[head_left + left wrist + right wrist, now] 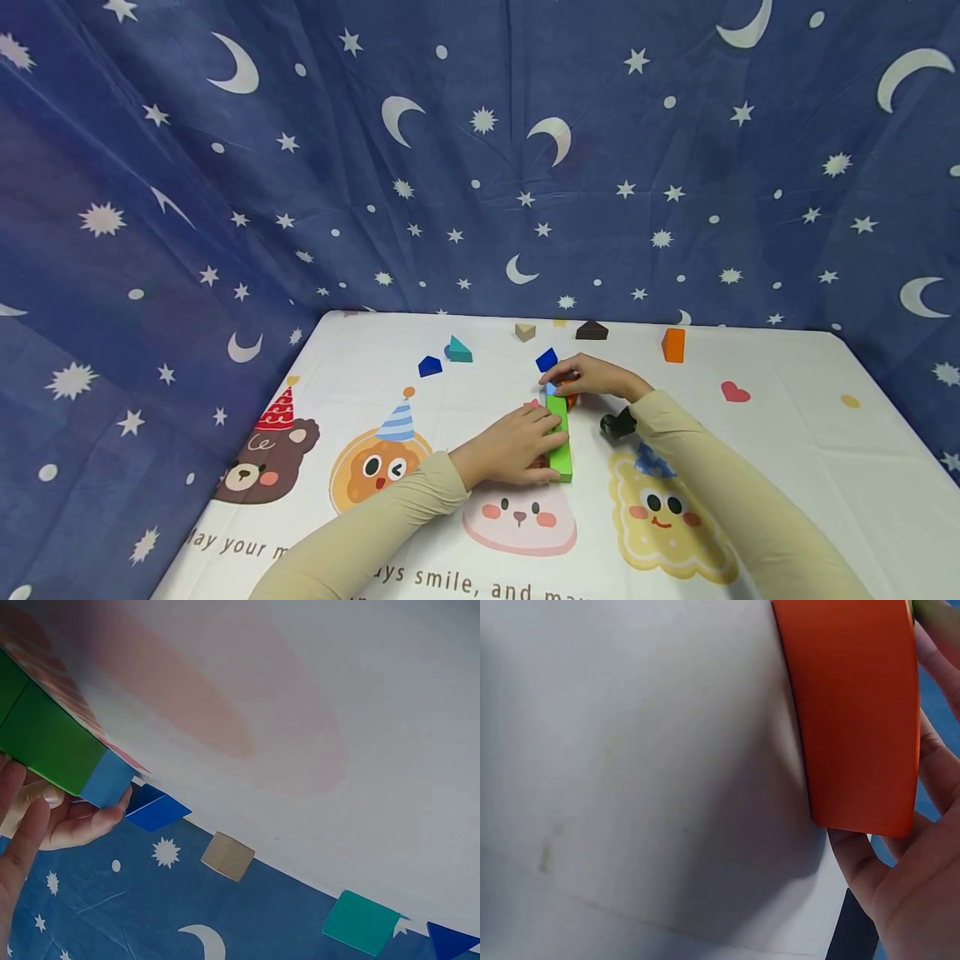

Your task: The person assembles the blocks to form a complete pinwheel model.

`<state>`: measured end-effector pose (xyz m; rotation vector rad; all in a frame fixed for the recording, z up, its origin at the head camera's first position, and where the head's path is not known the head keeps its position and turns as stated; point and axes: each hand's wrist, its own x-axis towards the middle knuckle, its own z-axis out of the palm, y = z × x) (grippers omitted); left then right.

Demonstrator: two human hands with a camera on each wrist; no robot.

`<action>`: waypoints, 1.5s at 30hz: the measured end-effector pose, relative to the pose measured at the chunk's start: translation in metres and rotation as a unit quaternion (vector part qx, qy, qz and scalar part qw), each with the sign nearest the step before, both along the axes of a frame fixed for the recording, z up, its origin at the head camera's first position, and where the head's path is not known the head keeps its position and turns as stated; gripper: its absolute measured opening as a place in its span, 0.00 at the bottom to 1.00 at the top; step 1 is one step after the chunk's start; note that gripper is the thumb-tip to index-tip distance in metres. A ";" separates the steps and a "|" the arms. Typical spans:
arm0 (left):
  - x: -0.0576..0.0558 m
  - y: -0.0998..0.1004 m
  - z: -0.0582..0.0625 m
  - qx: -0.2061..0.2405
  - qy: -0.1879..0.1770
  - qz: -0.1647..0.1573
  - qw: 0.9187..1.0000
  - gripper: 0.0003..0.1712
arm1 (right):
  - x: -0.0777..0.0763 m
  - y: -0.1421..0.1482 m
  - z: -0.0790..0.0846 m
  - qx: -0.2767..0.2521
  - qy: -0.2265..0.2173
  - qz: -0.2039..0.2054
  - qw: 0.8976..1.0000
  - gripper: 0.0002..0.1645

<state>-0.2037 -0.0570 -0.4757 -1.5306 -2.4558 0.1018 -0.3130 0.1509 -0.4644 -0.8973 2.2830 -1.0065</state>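
Observation:
A row of green blocks lies on the printed white cloth, joined at its far end by a light blue block. My left hand rests across the green blocks from the left, its fingers spread and nearly straight. Against the row's right side, near its far end, is an orange block. My right hand reaches over that end and holds the orange block with bent fingers. One of its fingertips touches the light blue block. In the head view this hand hides most of the orange block.
Farther back are blue blocks, a teal triangular block, a plain wood block and a dark brown block. Another orange block stands at the back right. A starry blue curtain borders the table.

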 end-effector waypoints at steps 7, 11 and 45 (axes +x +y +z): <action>0.000 0.000 0.001 0.000 -0.002 -0.001 1.000 0.26 | 0.003 0.000 0.002 0.009 0.002 -0.008 1.000 0.19; 0.000 0.000 0.001 0.001 -0.005 -0.001 1.000 0.26 | 0.004 0.001 0.003 0.003 0.000 -0.008 1.000 0.19; 0.000 -0.001 0.001 0.000 -0.002 -0.003 1.000 0.25 | 0.005 -0.001 -0.002 -0.032 0.008 -0.014 0.999 0.18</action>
